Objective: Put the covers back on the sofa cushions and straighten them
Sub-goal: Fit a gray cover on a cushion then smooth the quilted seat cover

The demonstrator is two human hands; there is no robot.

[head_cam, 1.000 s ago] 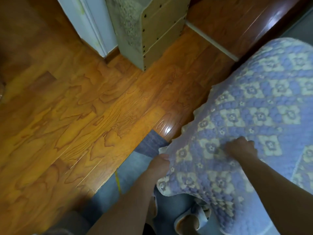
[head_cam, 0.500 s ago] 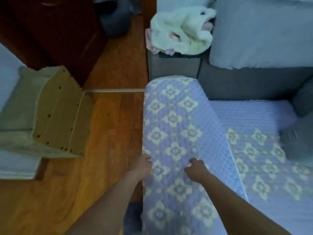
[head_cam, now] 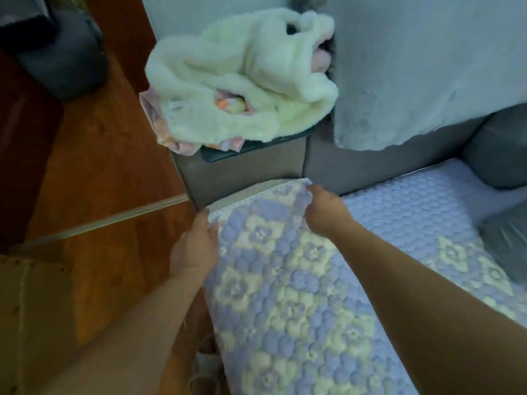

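Both hands have slid forward along the quilted cover to its far lace-trimmed edge, where half a second ago they sat midway down it. That grey sofa (head_cam: pixel 245 169) carries the purple-and-cream flowered cover (head_cam: pixel 285 295) over its armrest and a matching one (head_cam: pixel 413 220) on the seat. Cream fleece clothing (head_cam: pixel 242 81) is heaped on the armrest's far end. Left hand (head_cam: pixel 195 249) grips the cover's left corner; right hand (head_cam: pixel 325 209) pinches its edge.

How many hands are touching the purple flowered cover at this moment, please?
2. The left hand grips the cover at its far-left edge; the right hand pinches its far edge beside the grey sofa.
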